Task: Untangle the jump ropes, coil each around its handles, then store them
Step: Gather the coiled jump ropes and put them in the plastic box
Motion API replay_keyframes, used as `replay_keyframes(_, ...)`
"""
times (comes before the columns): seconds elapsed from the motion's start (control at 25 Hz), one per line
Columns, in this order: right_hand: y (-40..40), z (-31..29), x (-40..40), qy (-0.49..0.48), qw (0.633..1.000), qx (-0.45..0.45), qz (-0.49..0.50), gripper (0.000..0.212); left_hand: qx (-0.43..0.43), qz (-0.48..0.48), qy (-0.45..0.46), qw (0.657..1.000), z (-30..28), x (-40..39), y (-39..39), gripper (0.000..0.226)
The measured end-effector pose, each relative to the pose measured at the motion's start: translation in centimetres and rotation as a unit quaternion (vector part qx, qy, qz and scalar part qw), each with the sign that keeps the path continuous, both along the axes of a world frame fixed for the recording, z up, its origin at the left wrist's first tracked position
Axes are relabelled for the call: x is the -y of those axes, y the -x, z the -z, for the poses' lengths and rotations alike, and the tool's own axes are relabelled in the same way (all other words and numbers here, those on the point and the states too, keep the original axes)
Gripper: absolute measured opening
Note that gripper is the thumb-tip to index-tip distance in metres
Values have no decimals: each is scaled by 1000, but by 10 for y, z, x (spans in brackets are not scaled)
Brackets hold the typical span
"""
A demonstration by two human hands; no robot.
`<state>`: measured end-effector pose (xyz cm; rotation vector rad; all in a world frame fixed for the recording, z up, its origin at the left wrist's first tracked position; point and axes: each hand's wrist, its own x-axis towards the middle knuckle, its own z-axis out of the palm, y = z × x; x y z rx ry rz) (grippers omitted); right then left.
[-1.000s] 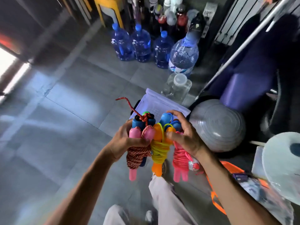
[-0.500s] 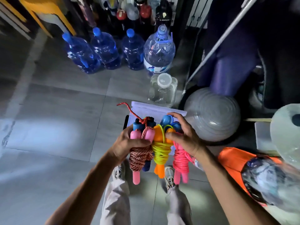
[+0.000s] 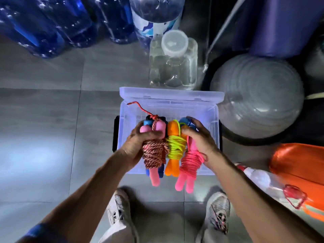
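Compared with the frame half a second ago, the view has tipped down and closer: the clear plastic box [image 3: 213, 118], earlier showing mostly its lid, now sits open directly under the hands, and the bundle is held low over its mouth. The blue bottles have slid to the top edge, and both shoes now show at the bottom.

The left hand [image 3: 135, 148] wraps its fingers round the red-and-white rope bundle [image 3: 154, 153], coiled on pink handles, with blue handles of another rope showing behind it; a loose red end [image 3: 140, 107] sticks up over the box lid. The right hand [image 3: 201, 142] curls its fingers round the pink rope bundle [image 3: 190, 163], its thumb pressed on the orange handles. Between the two hands sits the yellow-green rope bundle [image 3: 176, 148] on orange handles, touching both neighbours. Three coiled bundles are plain; a fourth, blue-handled, is partly hidden, and a blue top also shows under the right fingers.

On the floor [image 3: 43, 120] stand three blue water bottles [image 3: 73, 23], one large labelled bottle [image 3: 154, 18] and one clear jar [image 3: 173, 62] with a white lid. One grey exercise ball [image 3: 259, 97] lies right of the box, an orange bag [image 3: 298, 165] nearer. Two shoes [image 3: 218, 211] stand below.
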<state>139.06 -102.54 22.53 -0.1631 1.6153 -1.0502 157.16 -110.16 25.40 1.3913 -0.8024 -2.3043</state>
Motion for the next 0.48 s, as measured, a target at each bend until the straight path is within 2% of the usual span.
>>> replay_keyframes(0.16, 4, 84, 7, -14, 997, 31, 71, 35, 43, -25, -40, 998, 87, 5, 10, 46)
replay_keyframes(0.24, 8, 115, 10, -43, 997, -14, 66, 35, 69, -44, -50, 995, 111, 3, 13, 54)
replay_keyframes(0.32, 14, 139, 14, -88, 991, -88, 43, 43, 84, -65, -33, 994, 126, 4, 10, 55)
replay_keyframes(0.48, 24, 150, 19, -132, 980, -121, 89, 59, 132, -109, -29, 985, 128, 15, -2, 68)
